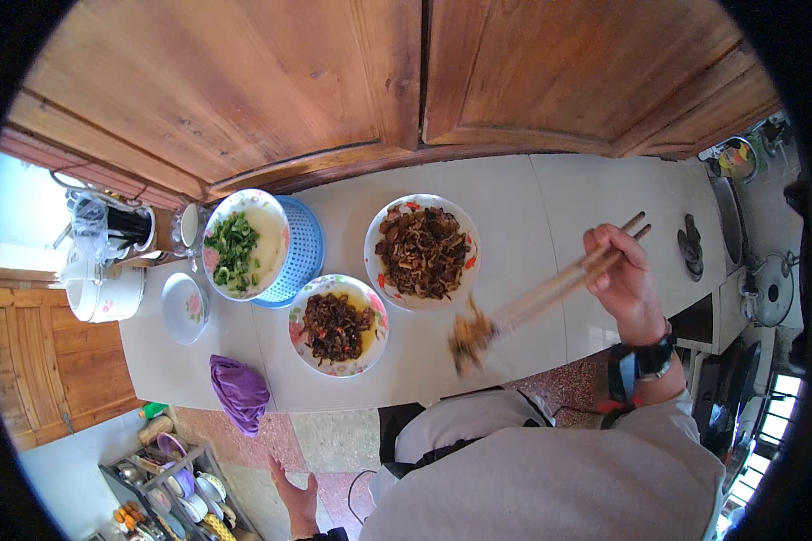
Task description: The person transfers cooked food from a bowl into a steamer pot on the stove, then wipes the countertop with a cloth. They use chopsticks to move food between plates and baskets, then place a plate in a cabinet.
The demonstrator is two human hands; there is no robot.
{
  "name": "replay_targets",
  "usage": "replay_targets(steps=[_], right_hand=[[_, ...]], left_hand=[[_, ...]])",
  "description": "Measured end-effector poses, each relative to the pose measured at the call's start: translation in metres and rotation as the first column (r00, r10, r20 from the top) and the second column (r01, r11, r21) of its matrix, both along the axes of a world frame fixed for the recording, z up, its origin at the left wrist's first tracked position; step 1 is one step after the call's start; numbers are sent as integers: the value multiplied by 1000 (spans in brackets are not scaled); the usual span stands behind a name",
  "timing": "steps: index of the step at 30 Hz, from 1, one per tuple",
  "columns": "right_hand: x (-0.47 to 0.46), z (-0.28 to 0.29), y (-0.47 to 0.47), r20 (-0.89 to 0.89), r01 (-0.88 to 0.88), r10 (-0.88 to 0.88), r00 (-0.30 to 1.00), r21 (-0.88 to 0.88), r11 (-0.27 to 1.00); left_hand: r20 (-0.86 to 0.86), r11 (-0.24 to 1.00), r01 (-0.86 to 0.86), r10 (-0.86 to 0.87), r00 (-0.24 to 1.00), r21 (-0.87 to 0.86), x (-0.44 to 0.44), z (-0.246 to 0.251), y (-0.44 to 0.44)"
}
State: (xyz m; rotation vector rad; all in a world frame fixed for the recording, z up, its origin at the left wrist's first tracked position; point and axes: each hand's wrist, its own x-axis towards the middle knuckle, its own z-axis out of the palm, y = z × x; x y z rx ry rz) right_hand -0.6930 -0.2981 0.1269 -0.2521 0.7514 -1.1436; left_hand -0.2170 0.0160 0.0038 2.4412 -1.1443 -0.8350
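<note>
My right hand (622,277) grips a pair of wooden chopsticks (561,277) that slant down to the left. Pinched at their tips is a blurred clump of brown cooked food (471,337), above the counter between me and a large plate of dark shredded food (423,251). Left of that clump, a smaller floral dish (382,338) holds similar dark food (338,328) in yellowish oil. My left hand (294,497) hangs over the floor, short of the counter edge, fingers apart and holding nothing.
A bowl of chopped greens (231,250) overlaps a blue plastic basket (304,250). Further left are a white floral bowl (184,308) and a white lidded container (105,297). A purple cloth (238,392) droops over the counter's front edge. Wooden cabinet doors (298,81) rise behind.
</note>
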Motion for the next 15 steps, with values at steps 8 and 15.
replay_targets(steps=[8, 15], right_hand=[[16, 49, 6, 159, -76, 126, 979, -286, 955], [15, 43, 8, 357, -201, 239, 903, -140, 969]], left_hand=[[19, 998, 59, -59, 998, 32, 1, -11, -13], [14, 991, 127, -127, 992, -38, 1, -18, -21]])
